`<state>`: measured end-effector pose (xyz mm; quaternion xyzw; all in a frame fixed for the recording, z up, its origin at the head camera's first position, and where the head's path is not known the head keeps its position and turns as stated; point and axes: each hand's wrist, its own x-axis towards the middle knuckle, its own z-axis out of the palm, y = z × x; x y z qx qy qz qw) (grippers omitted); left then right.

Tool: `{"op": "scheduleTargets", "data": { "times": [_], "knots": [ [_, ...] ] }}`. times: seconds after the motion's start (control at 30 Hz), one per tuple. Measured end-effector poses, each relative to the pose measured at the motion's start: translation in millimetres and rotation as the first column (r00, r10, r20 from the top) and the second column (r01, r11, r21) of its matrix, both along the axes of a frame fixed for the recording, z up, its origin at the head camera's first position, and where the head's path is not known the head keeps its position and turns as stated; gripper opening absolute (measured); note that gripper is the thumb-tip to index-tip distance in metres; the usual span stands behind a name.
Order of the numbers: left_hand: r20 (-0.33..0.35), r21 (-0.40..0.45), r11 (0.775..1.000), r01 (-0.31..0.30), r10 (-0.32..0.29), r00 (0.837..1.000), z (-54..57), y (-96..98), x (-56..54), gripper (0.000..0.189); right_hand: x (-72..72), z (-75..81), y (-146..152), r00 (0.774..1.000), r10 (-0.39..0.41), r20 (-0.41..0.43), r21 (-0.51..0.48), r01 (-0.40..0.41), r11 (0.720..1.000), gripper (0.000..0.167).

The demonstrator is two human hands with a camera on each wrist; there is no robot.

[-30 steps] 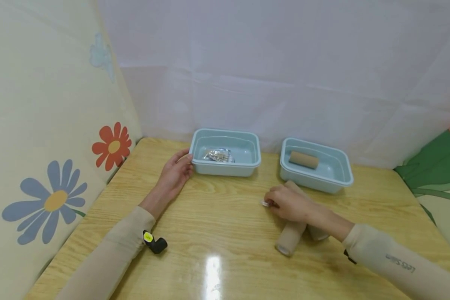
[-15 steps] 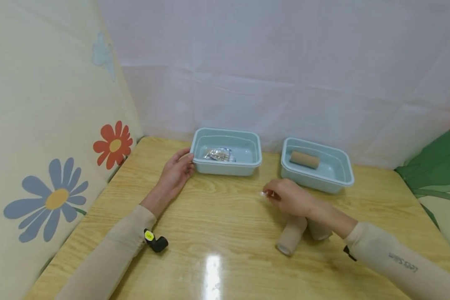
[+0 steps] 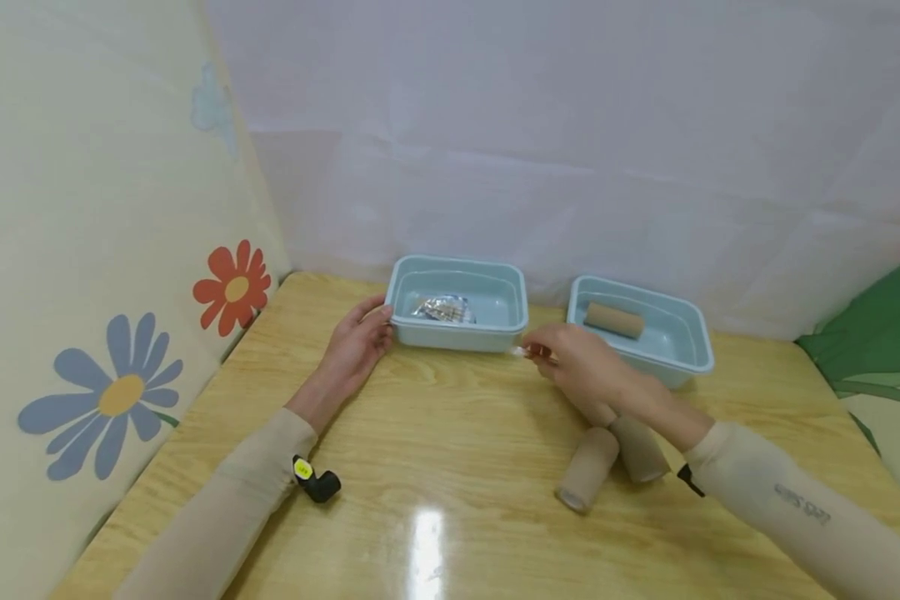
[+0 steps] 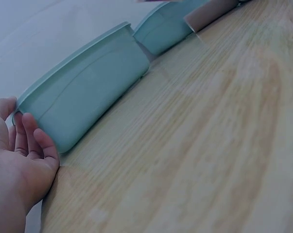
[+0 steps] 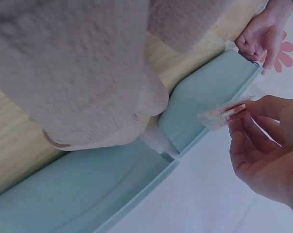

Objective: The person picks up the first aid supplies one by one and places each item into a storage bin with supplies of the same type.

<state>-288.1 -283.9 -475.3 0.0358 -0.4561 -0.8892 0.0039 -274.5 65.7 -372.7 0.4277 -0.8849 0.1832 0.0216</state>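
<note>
My left hand [image 3: 354, 346] holds the left end of a light blue plastic bin [image 3: 457, 337], its thumb at the rim and its fingers curled below. Inside that bin lie shiny clear packets [image 3: 446, 308] with thin sticks in them. Between thumb and fingertips, my right hand [image 3: 581, 362] pinches a small clear plastic packet [image 5: 224, 114] with reddish contents. That packet is just off the bin's front right corner in the head view. Brown cardboard tubes [image 3: 587, 471] lie on the table below the right hand, one partly hidden by it.
A second light blue bin [image 3: 671, 368] stands to the right, with one cardboard tube [image 3: 615, 320] inside. White cloth [image 3: 495, 200] hangs behind both bins. The wooden table [image 3: 435, 433] runs to a flower-patterned wall [image 3: 120, 250] at the left.
My right hand has lifted away from the tubes and moved up and slightly left toward the left bin, carrying the small packet. The left hand stays at the bin's end.
</note>
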Motion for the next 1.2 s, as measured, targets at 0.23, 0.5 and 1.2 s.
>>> {"op": "scheduleTargets", "data": {
  "times": [0.23,0.5,1.2],
  "knots": [
    [0.001,0.000,1.000,-0.002,0.002,1.000,2.2,0.0,-2.7,0.045,-14.8,14.0,-10,1.000,-0.004,-0.031,-0.045,0.003,0.999,0.022],
    [-0.001,0.013,1.000,-0.002,0.002,1.000,4.5,-1.2,-3.3,0.047,-31.9,17.9,-19,0.999,0.005,-0.050,-0.178,-0.014,0.984,0.023],
    [-0.008,0.020,1.000,-0.009,0.010,1.000,-1.0,2.7,-1.0,0.036,-64.4,3.6,-52,1.000,-0.028,-0.008,-0.240,0.026,0.971,0.025]
  ]
}}
